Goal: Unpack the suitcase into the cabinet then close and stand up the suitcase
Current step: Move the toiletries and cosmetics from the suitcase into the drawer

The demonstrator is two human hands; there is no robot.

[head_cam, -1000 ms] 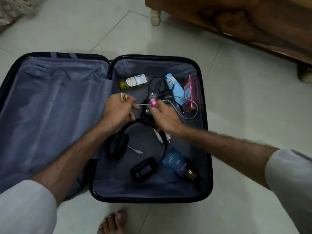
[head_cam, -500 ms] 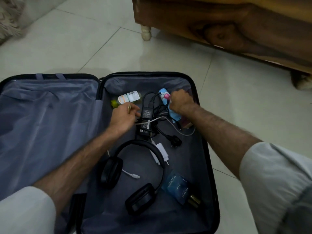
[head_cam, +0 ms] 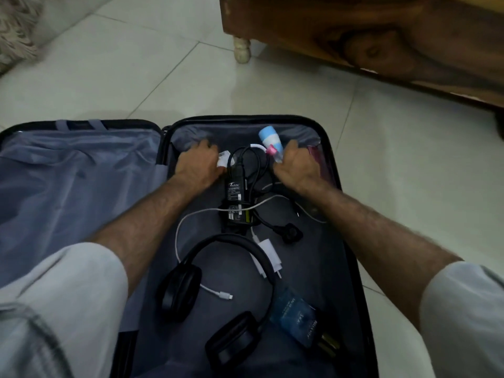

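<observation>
the suitcase [head_cam: 351,203] lies open on the floor [head_cam: 136,77], its lid half to the left. inside, the power adapter [head_cam: 235,199] sits mid-compartment; headphones [head_cam: 218,296] lie nearer than it, a box [head_cam: 296,319] to their right. the cabinet [head_cam: 381,34] stands beyond the suitcase, to the right.

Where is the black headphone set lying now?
In the head view the headphones lie in the near part of the suitcase's right half, between the black power adapter beyond them and the blue perfume box at their right.

pale tiled floor [head_cam: 141,66], shaggy rug [head_cam: 16,34] (far left corner)
</observation>
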